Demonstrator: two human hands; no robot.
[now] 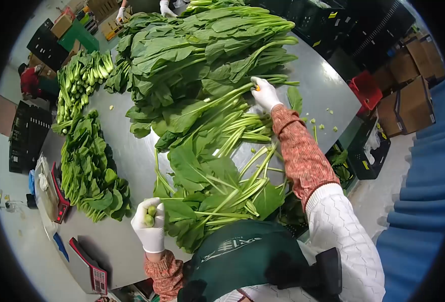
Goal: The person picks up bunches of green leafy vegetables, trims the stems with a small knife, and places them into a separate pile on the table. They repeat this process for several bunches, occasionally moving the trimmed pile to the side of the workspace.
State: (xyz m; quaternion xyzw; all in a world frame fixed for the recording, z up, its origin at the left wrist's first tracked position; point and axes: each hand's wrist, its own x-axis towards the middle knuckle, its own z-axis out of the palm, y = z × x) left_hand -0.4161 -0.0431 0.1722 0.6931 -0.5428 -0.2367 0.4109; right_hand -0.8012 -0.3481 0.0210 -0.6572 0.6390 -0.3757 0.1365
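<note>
My left hand point(149, 225), in a white glove, is closed round a few green stems point(151, 215) whose cut ends face up, at the lower left of the leafy pile. Farther forward, my right hand point(266, 94), also gloved, is closed at the stem ends of the large heap of leafy greens point(182, 55). A small orange thing shows at its fingers; whether it is a tool I cannot make out. Loose leaves and long stems point(222, 189) lie between my hands on the metal table point(126, 151).
Bundled greens point(94, 166) and pale-stemmed bunches point(79, 80) lie at the left. Red-edged scales point(89, 264) stand near the left edge. Black crates, a red bin point(366, 90) and cardboard boxes point(408, 108) are at the right. Another person's gloved hands point(167, 8) show at the far side.
</note>
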